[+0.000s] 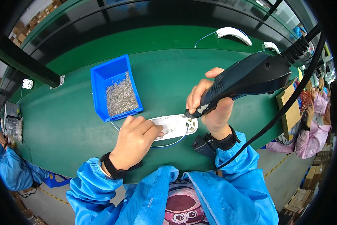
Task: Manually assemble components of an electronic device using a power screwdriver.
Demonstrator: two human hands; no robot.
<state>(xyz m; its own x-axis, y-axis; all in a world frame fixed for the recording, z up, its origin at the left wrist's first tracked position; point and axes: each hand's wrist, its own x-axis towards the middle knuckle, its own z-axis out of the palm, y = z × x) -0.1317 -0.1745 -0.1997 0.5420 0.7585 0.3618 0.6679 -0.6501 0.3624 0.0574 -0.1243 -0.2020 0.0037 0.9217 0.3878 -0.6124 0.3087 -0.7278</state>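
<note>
My right hand (pixel 220 114) is wrapped round a black corded electric screwdriver (pixel 247 75), held slanting with its nose down at the left. That nose is at the far edge of a long white plastic housing (pixel 172 125), close to its right end; I cannot tell whether the bit touches. My left hand (pixel 135 139) is closed over the housing's left end, fingers curled and holding it on the green table. Any small part under those fingertips is hidden. A thin blue-and-white wire (pixel 170 144) loops along the housing's near side.
A blue bin (pixel 97 90) of small silvery screws (pixel 121 95) stands beyond my left hand. White curved parts (pixel 234 34) lie at the far right. The screwdriver's black cord (pixel 284 108) hangs down the right side. A cardboard box (pixel 288 108) and a person in pink (pixel 312 131) are at the right.
</note>
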